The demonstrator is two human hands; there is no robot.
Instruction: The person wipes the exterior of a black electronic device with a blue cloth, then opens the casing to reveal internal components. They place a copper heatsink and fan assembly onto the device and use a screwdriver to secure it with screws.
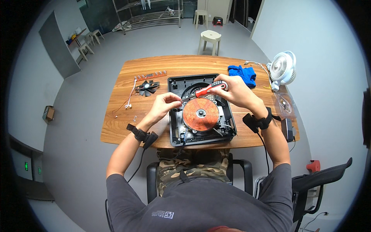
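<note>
My right hand point(239, 91) is wrapped round the red-and-black handle of a screwdriver point(204, 91), which slants down to the left. At the tip of its shaft, the fingers of my left hand point(164, 104) are pinched together; whatever lies between them is too small to make out. Beneath both hands sits the open black housing point(176, 135) of an induction cooker. A round copper coil point(201, 114) lies inside it, with a dark hub at its centre. Part of the housing's far side is hidden by my right hand and the screwdriver.
Left on the wooden table point(116, 96) lie a black fan point(147, 88), an orange circuit strip point(150, 75) and a white cable point(129, 104). A blue cloth point(242, 75), a white desk fan point(283, 67) and a clear plastic container point(285, 104) are on the right.
</note>
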